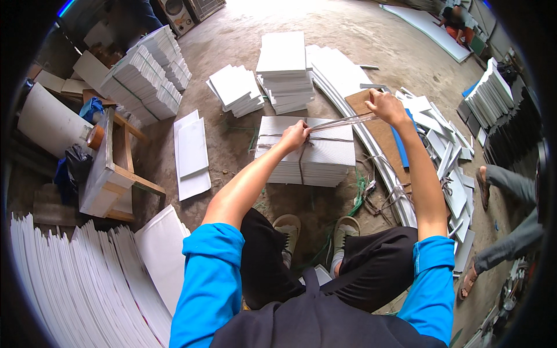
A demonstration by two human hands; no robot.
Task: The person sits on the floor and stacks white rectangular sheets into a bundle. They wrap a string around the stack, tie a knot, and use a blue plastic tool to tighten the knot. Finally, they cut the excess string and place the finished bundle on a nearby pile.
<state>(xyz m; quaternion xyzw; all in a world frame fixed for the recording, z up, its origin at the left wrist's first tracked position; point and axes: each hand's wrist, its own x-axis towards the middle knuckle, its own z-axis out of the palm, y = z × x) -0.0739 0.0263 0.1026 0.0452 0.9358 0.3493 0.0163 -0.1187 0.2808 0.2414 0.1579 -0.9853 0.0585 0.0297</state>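
Before my feet lies a stack of white sheets with ridged edges, crossed by dark twine in both directions. My left hand is closed on the twine at the top of the stack, near where the strands cross. A shiny length of plastic twine runs taut from there, up and to the right. Its other end is in my right hand, which is closed and raised beyond the stack's right edge. The fingertips of my left hand are partly hidden.
Beyond the stack stand more piles of white sheets. Long white strips, a brown board and white offcuts lie on the right. A wooden stool is on the left. Another person's legs are close at right.
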